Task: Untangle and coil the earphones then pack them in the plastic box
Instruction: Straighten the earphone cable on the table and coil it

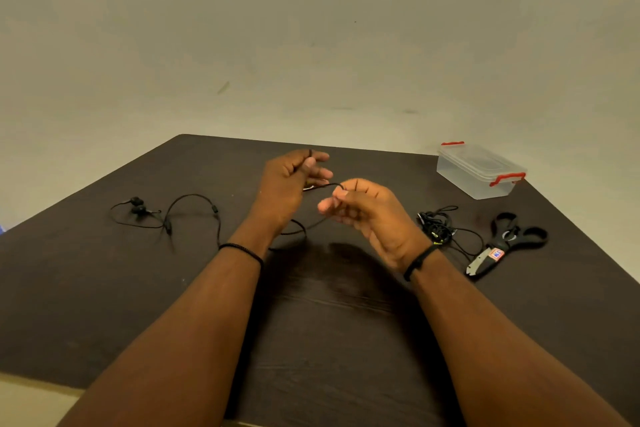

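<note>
From my head camera I look down on a dark brown wood-grain table (329,322) whose far edge meets a plain, pale wall (311,28) with a few faint scuffs; at the lower left a lighter strip shows past the table's near edge. My left hand (289,184) is raised above the middle of the table, fingers curled around the black earphone cable (322,188), with a short end of it poking up past my fingertips. My right hand (363,211) is just beside it, thumb and forefinger pinching the same cable, so a short span runs between the two hands. From there the cable drops to the table under my left wrist, loops, and trails off to the left, past a small inline piece, to the two earbuds (137,205) lying close together near the table's left edge. On the right, a second tangled bundle of black cable (437,224) rests on the table just behind my right wrist. Beside it lie black-handled scissors (509,241), blades pointing toward me. Farther back, at the table's right rear corner, sits the clear plastic box (479,170), its lid on and red latches at both ends. I wear a dark band on each wrist.
</note>
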